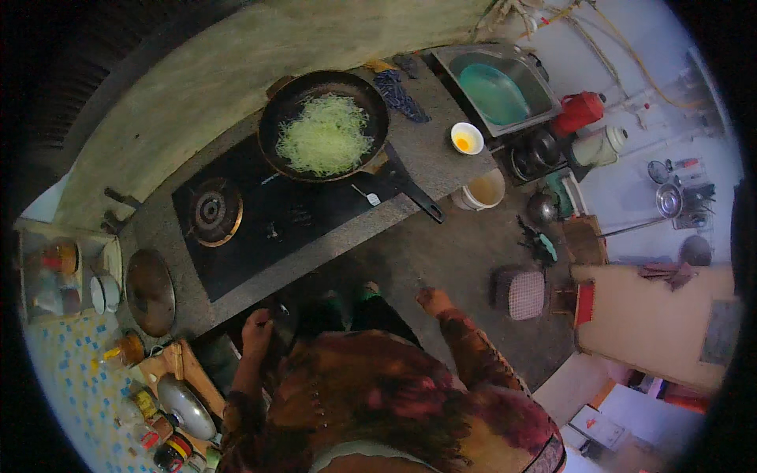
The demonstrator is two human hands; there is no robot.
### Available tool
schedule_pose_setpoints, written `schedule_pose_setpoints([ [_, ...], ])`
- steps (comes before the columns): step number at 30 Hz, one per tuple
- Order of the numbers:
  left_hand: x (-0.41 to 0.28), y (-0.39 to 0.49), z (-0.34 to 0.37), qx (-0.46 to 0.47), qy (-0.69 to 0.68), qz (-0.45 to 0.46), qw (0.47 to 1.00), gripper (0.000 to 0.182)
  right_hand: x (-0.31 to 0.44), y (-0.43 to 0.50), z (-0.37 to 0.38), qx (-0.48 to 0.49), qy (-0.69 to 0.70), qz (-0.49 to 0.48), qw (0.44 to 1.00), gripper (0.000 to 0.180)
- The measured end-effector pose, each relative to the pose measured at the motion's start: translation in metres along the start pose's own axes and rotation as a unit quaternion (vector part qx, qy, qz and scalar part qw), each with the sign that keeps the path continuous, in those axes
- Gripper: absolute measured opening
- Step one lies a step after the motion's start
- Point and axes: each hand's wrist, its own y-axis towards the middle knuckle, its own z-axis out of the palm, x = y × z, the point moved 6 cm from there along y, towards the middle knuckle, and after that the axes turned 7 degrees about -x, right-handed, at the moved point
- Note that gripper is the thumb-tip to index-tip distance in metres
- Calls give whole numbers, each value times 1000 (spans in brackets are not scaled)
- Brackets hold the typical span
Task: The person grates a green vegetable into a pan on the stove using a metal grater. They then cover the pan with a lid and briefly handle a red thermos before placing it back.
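Observation:
Below the stove's front edge, my left hand [256, 329] is curled into a fist around what looks like the handle of a dark utensil [285, 322] with a shiny spot; its exact kind is too dim to tell. My right hand [436, 301] hangs over the floor with bent fingers, and nothing shows in it. Before me a black frying pan [378, 118] sits on the right burner, its long handle pointing toward the front edge. Pale green shreds of vegetable [325, 136] are heaped in the pan. The left burner [211, 213] is bare.
A white bowl [467, 138] with yellow egg stands right of the pan. Beyond it is a metal sink [535, 77] with a green basin [494, 94]. A bucket [484, 190] and a stool [525, 294] stand on the floor. Lids [151, 292] [186, 408] lie at left.

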Motion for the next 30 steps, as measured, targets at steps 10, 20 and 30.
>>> schedule_pose_setpoints([
  [10, -23, 62, 57, 206, 74, 10, 976, 28, -98, -105, 79, -60, 48, 163, 984, 25],
  [20, 7, 35, 178, 328, 353, 212, 850, 25, -234, -119, 59, 89, 20, 133, 987, 21],
  [30, -88, -9, 251, 361, -59, -163, 916, 25, -388, -54, -90, -75, -65, 108, 989, 22],
])
